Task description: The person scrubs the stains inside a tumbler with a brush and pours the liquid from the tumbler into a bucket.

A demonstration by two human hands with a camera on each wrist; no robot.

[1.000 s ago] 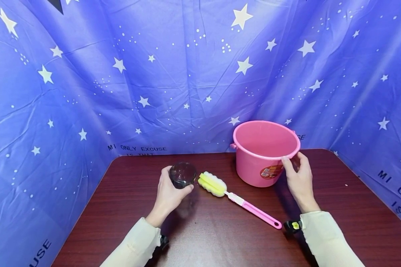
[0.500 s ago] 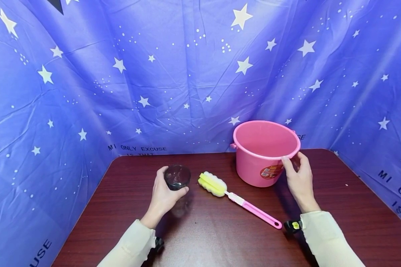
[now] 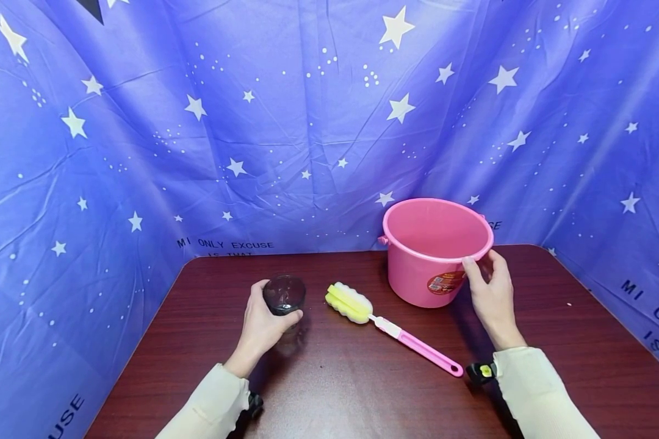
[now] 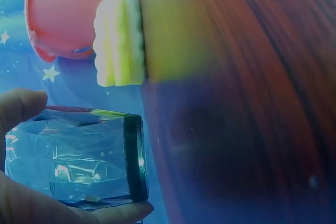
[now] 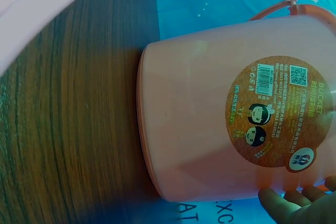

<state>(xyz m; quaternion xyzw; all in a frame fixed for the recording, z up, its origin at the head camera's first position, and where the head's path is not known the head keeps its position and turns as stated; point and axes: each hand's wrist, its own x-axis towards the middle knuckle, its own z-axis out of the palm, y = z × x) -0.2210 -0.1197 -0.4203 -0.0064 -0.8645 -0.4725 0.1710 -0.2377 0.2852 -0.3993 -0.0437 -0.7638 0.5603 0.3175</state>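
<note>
In the head view my left hand [image 3: 260, 326] grips a dark see-through drinking glass [image 3: 285, 294], mouth upward, close over the table at left of centre. The left wrist view shows the thick base of the glass [image 4: 135, 158] near the table surface, with fingers along both sides. My right hand [image 3: 494, 302] holds the pink bucket [image 3: 414, 274] at its right rim, thumb in front. Round the far side, its other fingers are partly hidden. Between the hands lies a sponge bottle brush [image 3: 350, 303] with a yellow and white head and a pink handle.
The dark red wooden table [image 3: 340, 390] carries everything. Behind it and at both sides hangs a blue star-print cloth [image 3: 307, 122], close at the back of the bucket. An orange label [image 5: 281, 111] marks the bucket's side.
My left hand has moved to the left and slightly toward me with the glass, away from the brush head. My right hand, the bucket and the brush have stayed put.
</note>
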